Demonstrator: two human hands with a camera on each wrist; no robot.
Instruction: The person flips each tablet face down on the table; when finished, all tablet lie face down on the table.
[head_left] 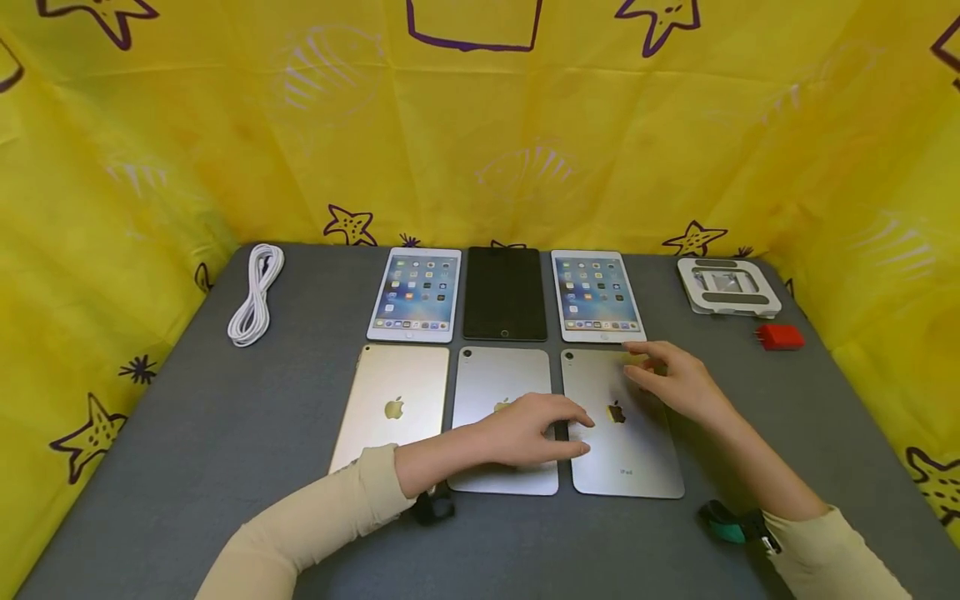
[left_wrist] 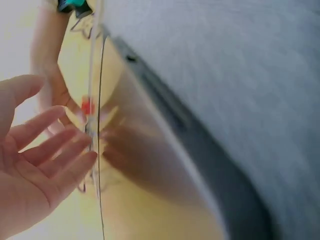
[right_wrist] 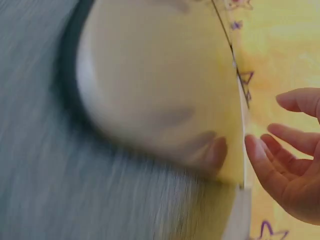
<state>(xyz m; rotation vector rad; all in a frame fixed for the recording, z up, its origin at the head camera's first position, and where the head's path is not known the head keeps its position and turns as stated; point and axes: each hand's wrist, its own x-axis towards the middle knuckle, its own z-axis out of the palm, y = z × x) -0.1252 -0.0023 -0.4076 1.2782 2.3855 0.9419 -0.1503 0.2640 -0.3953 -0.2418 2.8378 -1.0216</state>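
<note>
On the grey surface, the right-hand silver tablet is seen lying back up in the near row. Over its left edge the fingertips of the left grip are held apart; over its upper right part the right grip is likewise held wide — nothing is grasped by either. The slab should be found stiff, fairly light and slick-backed — its hidden face presumably fragile glass — and is best taken by both long edges. Beyond it, a white tablet is set screen up.
</note>
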